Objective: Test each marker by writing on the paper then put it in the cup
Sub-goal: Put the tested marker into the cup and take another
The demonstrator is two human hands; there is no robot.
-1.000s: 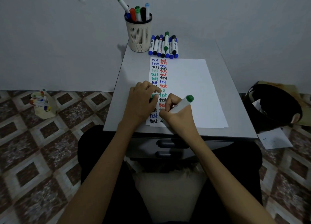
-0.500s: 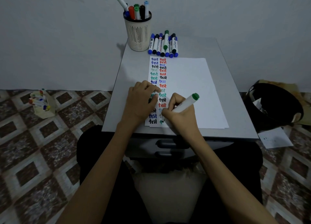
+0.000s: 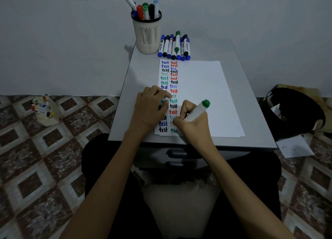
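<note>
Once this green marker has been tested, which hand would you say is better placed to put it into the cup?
Probably the right hand: it grips the green marker, while the left hand rests on the paper.

Left of the table (image 3: 251, 130), a small cream box of coloured pens (image 3: 47, 116) stands on the patterned tile floor (image 3: 53, 157). Right of it sit a black bin (image 3: 294, 113) and a loose paper slip (image 3: 294, 148).

Open passage over the unwritten right half of the white paper sheet (image 3: 203, 95). At the far end, a row of capped loose markers (image 3: 173, 46) lying just right of the cream slotted plastic cup (image 3: 147, 35), mouth crowded with upright markers (image 3: 145, 11).
</note>
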